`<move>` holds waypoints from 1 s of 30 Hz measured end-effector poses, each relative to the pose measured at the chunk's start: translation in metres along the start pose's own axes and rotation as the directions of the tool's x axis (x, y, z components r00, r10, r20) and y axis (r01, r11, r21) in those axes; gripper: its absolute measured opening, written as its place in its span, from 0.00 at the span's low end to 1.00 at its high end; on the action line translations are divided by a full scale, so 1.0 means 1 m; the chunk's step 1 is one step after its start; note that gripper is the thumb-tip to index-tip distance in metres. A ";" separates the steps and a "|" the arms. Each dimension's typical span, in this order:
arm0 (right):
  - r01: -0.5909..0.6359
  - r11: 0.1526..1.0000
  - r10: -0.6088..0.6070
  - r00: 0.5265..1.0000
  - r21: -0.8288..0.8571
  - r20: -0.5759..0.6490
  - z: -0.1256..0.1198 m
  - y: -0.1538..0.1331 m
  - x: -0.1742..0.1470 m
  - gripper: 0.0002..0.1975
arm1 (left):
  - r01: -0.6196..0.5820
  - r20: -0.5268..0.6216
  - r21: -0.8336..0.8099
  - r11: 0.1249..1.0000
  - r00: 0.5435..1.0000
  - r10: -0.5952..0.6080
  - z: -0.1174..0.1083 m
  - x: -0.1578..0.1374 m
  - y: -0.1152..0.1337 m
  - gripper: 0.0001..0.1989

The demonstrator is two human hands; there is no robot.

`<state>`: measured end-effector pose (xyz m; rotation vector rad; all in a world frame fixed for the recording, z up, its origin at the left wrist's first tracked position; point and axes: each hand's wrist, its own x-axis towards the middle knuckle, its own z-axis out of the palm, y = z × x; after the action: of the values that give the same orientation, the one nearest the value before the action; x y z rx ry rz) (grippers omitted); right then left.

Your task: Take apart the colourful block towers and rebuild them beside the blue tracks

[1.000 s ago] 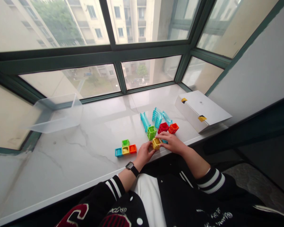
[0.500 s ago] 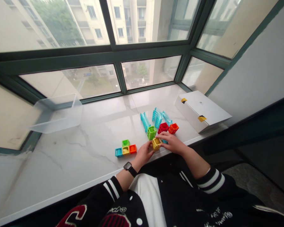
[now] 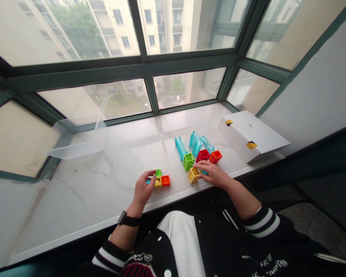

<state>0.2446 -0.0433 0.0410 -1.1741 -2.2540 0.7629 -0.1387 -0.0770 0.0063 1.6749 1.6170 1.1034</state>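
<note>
My left hand [image 3: 143,187] is at the small cluster of toy blocks, its fingers curled round the blue block [image 3: 148,181], which they mostly cover. The fingertips reach the green block [image 3: 158,172] behind; the small yellow block [image 3: 157,181] and the orange block [image 3: 165,180] sit to the right of them. My right hand [image 3: 215,175] is closed on the side of a taller yellow block [image 3: 193,175] near the counter's front edge. Close behind that stands a tall green block [image 3: 188,161]. Some blue piece under my right hand is mostly hidden.
Translucent blue track pieces [image 3: 195,143] lie behind the blocks, beside a red block [image 3: 202,155] and a red-orange block [image 3: 215,156]. A white box [image 3: 253,132] stands at the right. A clear plastic bin [image 3: 80,140] is at the left, by the window, on the white counter [image 3: 103,192].
My left hand has let go of the taller yellow block and moved left to the small cluster. My right hand stays at the yellow block. The view has shifted slightly.
</note>
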 end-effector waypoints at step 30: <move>0.046 0.992 -0.070 0.976 -0.120 -0.206 -0.008 -0.047 0.029 0.16 | -0.055 0.018 0.211 0.976 0.998 0.053 0.008 -0.023 -0.050 0.20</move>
<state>0.2081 -0.0395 0.0831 -1.1757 -2.1689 0.4680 -0.1566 -0.0920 -0.0440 1.8669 1.7413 0.9723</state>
